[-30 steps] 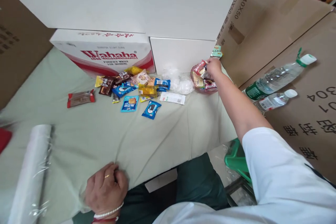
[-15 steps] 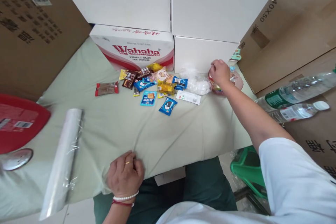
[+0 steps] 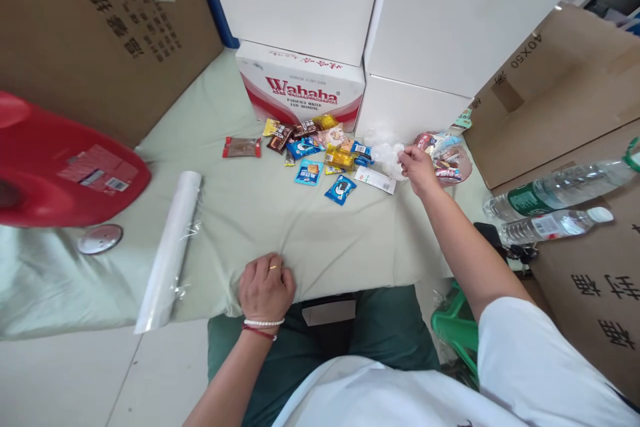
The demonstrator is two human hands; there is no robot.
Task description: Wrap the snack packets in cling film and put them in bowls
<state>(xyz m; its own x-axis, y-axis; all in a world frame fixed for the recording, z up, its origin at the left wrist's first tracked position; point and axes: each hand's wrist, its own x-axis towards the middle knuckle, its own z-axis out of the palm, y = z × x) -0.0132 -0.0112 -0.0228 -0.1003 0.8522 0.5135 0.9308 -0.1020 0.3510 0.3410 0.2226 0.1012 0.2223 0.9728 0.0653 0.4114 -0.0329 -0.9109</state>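
Note:
My right hand (image 3: 419,169) reaches to the back right of the table, its thumb and fingers pinched at the edge of a crumpled clear plastic bag (image 3: 383,153). Just beyond it sits a round clear pack of wrapped snacks (image 3: 453,161). Left of the bag lies a loose pile of small packets, among them brown cocoa packets (image 3: 280,139), a yellow packet (image 3: 339,158), a blue packet (image 3: 341,190) and a white packet (image 3: 375,180). My left hand (image 3: 267,285) rests curled on the cloth at the front edge, its fingertips hidden beneath it.
A Wahaba-style white and red carton (image 3: 305,90) stands behind the packets. At left are a red jug (image 3: 75,167), a round metal lid (image 3: 100,239) and a plastic film roll (image 3: 170,250). Two bottles, one a green-labelled bottle (image 3: 560,187), lie at right. A green stool (image 3: 457,323) is below.
My right hand has drawn back from the round snack pack, leftward onto the plastic bag. The camera has turned, shifting the scene. My left hand stays curled at the table edge.

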